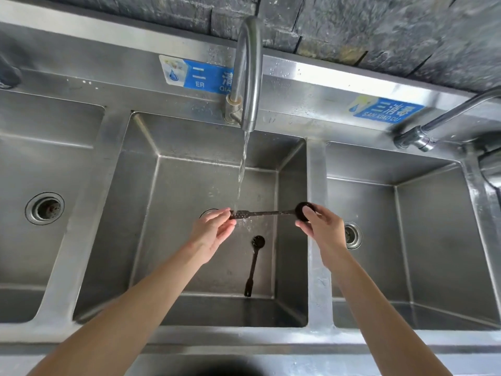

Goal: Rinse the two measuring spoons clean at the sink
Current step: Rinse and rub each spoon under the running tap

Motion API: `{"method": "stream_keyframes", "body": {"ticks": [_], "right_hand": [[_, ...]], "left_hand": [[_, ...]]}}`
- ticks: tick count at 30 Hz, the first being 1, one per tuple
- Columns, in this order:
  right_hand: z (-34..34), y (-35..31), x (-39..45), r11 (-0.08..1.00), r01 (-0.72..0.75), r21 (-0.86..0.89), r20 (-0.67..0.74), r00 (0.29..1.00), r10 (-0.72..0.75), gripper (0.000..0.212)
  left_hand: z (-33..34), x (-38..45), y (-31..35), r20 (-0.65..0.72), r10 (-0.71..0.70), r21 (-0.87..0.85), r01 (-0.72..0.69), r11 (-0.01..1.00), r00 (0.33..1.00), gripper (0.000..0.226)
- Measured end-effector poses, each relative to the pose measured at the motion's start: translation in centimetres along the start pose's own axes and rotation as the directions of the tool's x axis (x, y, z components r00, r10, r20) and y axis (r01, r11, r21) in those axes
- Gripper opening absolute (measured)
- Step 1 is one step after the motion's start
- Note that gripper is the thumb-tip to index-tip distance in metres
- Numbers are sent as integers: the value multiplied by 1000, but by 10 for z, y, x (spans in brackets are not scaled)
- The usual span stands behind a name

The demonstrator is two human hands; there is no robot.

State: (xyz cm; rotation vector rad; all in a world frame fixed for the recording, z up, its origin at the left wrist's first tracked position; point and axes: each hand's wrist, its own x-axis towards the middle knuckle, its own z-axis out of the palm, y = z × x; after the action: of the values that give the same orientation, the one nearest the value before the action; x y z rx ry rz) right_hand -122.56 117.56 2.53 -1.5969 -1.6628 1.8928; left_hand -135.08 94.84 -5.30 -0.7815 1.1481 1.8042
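Note:
A dark measuring spoon (pixel 267 213) is held level over the middle sink basin (pixel 189 147). My right hand (pixel 322 226) grips its round bowl end. My left hand (pixel 214 226) pinches the handle end, where the stream of water (pixel 242 172) from the curved faucet (pixel 248 71) lands. A second dark measuring spoon (pixel 254 263) lies on the basin floor below, bowl toward the back, handle toward the front wall.
Steel basins flank the middle one, the left with a drain (pixel 44 208), the right with a drain (pixel 353 234). A second faucet (pixel 433 123) juts in at the right. Blue labels (pixel 202 76) sit on the back ledge below a dark stone wall.

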Motion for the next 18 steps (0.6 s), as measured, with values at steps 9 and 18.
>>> {"method": "stream_keyframes", "body": {"ticks": [9,18], "right_hand": [[-12,13,1,927,-65,370,127,992,19,27],[5,30,12,942,-125,313,163,984,77,44]], "left_hand": [[21,-5,-5,53,25,-280,-9,960,998,36],[5,-17,3,95,86,-380,-44,924,992,32]]}}
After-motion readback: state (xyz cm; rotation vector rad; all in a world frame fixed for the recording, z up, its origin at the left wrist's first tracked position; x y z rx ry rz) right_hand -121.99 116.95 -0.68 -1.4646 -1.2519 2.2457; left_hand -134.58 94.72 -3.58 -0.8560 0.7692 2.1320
